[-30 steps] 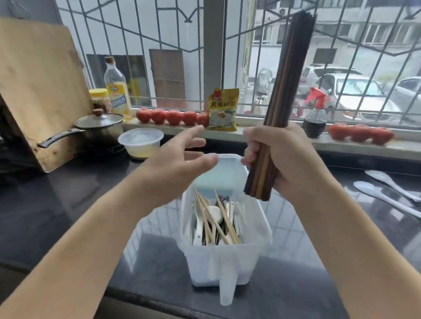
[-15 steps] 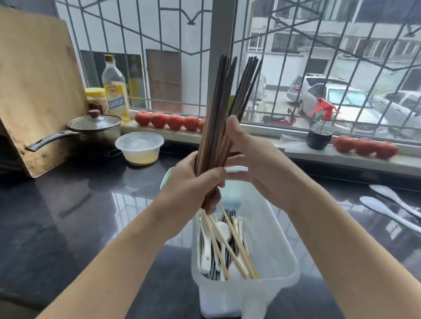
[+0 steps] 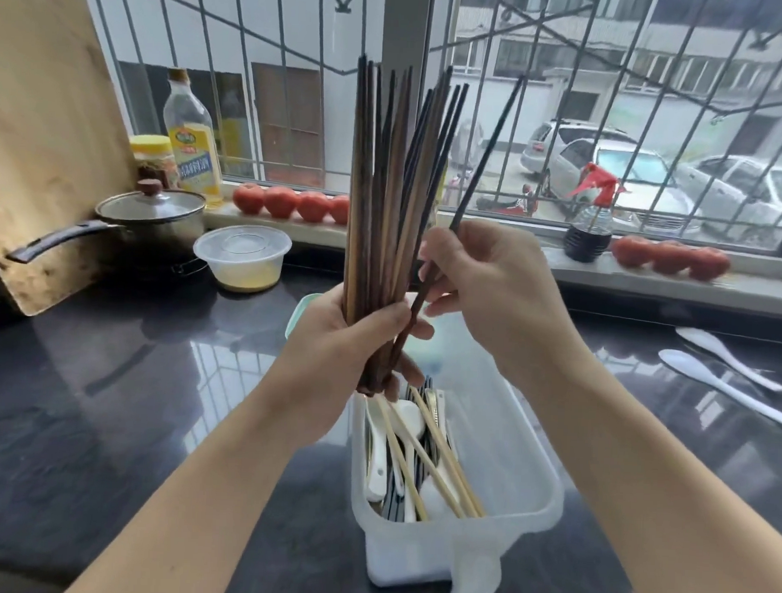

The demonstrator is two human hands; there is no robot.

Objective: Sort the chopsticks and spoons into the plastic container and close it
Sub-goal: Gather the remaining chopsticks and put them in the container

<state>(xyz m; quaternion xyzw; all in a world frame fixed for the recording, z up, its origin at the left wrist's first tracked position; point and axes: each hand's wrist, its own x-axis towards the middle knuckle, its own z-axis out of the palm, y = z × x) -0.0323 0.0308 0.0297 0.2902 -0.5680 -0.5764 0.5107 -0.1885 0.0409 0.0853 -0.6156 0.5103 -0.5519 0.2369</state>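
My left hand (image 3: 348, 339) grips a fanned bundle of dark chopsticks (image 3: 388, 185) upright above the white plastic container (image 3: 521, 456). My right hand (image 3: 483, 281) pinches a single dark chopstick (image 3: 487, 153) that leans out of the bundle to the right. Inside the container lie pale bamboo chopsticks (image 3: 437, 457) and white spoons (image 3: 409, 419) along its left side. Two white spoons (image 3: 723, 383) lie on the dark counter at the right. The container's lid (image 3: 302, 311) stands open behind my left hand, mostly hidden.
A lidded pot (image 3: 150, 212) and a round plastic tub (image 3: 242, 255) stand at the back left before a wooden board (image 3: 45, 120). Tomatoes (image 3: 290, 202), an oil bottle (image 3: 193, 143) and a spray bottle (image 3: 589, 223) line the windowsill.
The bundle passed from my right hand to my left hand. My right hand now pulls one chopstick out to the right, and the bundle has fanned wider.
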